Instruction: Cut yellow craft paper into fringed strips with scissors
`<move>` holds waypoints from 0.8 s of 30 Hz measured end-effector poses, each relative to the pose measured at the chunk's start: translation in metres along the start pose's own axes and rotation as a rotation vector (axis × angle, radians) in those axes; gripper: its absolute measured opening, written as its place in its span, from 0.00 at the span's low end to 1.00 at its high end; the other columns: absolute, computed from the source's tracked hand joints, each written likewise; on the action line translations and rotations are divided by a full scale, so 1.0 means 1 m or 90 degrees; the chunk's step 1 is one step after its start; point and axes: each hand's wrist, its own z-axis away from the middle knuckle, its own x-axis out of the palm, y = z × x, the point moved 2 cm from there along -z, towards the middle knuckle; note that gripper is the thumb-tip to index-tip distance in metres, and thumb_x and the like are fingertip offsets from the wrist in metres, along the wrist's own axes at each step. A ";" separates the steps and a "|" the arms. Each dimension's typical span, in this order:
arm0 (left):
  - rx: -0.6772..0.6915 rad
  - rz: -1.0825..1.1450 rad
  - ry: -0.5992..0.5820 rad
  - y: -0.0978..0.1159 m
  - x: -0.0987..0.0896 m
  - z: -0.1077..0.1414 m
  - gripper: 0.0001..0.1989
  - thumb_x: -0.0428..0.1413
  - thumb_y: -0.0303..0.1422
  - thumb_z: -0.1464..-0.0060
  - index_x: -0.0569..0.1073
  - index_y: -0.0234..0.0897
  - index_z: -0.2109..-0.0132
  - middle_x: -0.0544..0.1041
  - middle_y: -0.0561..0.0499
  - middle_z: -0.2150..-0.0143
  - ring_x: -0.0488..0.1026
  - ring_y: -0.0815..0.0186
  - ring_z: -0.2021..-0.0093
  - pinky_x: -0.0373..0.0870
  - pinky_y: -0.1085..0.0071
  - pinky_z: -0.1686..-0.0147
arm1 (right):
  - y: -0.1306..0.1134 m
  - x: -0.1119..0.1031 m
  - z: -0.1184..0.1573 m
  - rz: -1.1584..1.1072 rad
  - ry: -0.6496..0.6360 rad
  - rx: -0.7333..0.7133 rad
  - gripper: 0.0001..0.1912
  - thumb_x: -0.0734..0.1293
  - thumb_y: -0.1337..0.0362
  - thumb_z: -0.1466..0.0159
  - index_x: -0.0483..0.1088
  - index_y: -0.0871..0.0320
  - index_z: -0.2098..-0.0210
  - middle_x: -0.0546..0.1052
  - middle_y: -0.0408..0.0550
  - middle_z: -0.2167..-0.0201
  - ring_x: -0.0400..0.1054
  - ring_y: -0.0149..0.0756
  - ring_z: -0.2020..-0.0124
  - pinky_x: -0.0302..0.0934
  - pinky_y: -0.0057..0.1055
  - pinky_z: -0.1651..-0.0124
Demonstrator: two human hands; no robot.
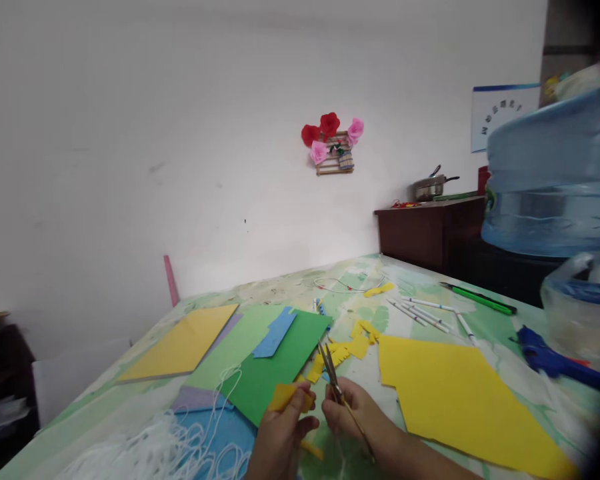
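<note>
My left hand (pixel 285 427) pinches a small piece of yellow paper (pixel 281 396) at the bottom centre. Just right of it, my right hand (pixel 355 413) is closed round a pair of scissors (pixel 331 373), whose slightly parted blades point up and away from me. The blades are beside the yellow piece and apart from it. Beyond both hands lie cut yellow scraps (pixel 359 343), some with fringed edges. A large yellow sheet (pixel 460 393) with a notched edge lies to the right. On the left, a green sheet (pixel 275 373) carries a small blue piece (pixel 276 333).
White string (pixel 145 447) is heaped at the lower left, by stacked coloured sheets (pixel 180 341). White sticks (pixel 425 313), a green cutter (pixel 483 300), a blue glue gun (pixel 555 360) and a plastic tub (pixel 580 313) are on the right. A large water bottle (pixel 550 187) stands behind.
</note>
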 end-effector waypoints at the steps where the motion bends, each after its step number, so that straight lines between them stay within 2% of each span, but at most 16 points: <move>1: -0.006 -0.023 -0.015 0.000 0.001 0.000 0.19 0.58 0.38 0.65 0.69 0.31 0.65 0.69 0.52 0.78 0.66 0.71 0.78 0.62 0.74 0.77 | -0.004 -0.004 0.000 0.036 0.017 -0.015 0.11 0.63 0.59 0.52 0.56 0.59 0.79 0.59 0.37 0.85 0.52 0.24 0.82 0.48 0.22 0.79; 3: -0.015 -0.100 -0.049 -0.002 0.003 0.000 0.21 0.57 0.36 0.64 0.67 0.31 0.60 0.67 0.56 0.83 0.62 0.73 0.83 0.59 0.75 0.81 | -0.010 -0.011 0.000 0.104 0.053 -0.035 0.10 0.63 0.62 0.52 0.56 0.59 0.79 0.58 0.37 0.83 0.52 0.25 0.79 0.49 0.23 0.76; 5: -0.017 -0.175 -0.078 -0.004 0.008 0.002 0.20 0.57 0.33 0.65 0.66 0.31 0.61 0.67 0.57 0.84 0.61 0.74 0.85 0.56 0.77 0.83 | -0.013 -0.015 0.001 0.125 0.069 -0.032 0.08 0.63 0.64 0.52 0.57 0.59 0.78 0.59 0.38 0.81 0.53 0.26 0.77 0.50 0.23 0.75; 9: -0.064 -0.258 -0.193 -0.005 0.020 0.014 0.06 0.54 0.29 0.63 0.68 0.30 0.73 0.65 0.56 0.84 0.59 0.77 0.85 0.52 0.79 0.84 | -0.007 -0.012 0.001 0.089 -0.008 -0.044 0.08 0.62 0.71 0.54 0.57 0.60 0.74 0.60 0.38 0.79 0.54 0.26 0.76 0.51 0.22 0.74; 11: -0.095 -0.297 -0.226 -0.003 0.022 0.022 0.06 0.52 0.30 0.62 0.68 0.31 0.75 0.64 0.56 0.85 0.58 0.76 0.86 0.51 0.79 0.85 | -0.003 -0.010 0.002 0.068 -0.038 -0.038 0.10 0.61 0.74 0.56 0.56 0.59 0.75 0.59 0.37 0.80 0.53 0.25 0.78 0.49 0.21 0.76; 13: -0.116 -0.333 -0.220 0.000 0.021 0.026 0.06 0.51 0.32 0.60 0.68 0.31 0.75 0.64 0.55 0.86 0.57 0.76 0.87 0.49 0.79 0.87 | -0.002 -0.008 0.003 0.041 -0.047 -0.024 0.10 0.60 0.74 0.56 0.55 0.59 0.75 0.58 0.36 0.81 0.51 0.23 0.79 0.47 0.20 0.78; 18: -0.137 -0.358 -0.145 0.002 0.016 0.023 0.07 0.50 0.33 0.60 0.65 0.34 0.78 0.63 0.56 0.86 0.56 0.77 0.89 0.49 0.79 0.89 | -0.007 -0.011 0.004 -0.029 -0.035 -0.016 0.08 0.61 0.71 0.55 0.55 0.59 0.76 0.59 0.36 0.83 0.53 0.23 0.81 0.48 0.21 0.78; 24: -0.159 -0.339 -0.119 -0.005 0.010 0.012 0.14 0.51 0.43 0.61 0.63 0.34 0.77 0.62 0.58 0.88 0.58 0.75 0.90 0.49 0.79 0.90 | 0.000 -0.013 -0.001 -0.069 -0.066 -0.015 0.10 0.64 0.69 0.55 0.56 0.60 0.75 0.62 0.37 0.81 0.55 0.24 0.79 0.50 0.21 0.77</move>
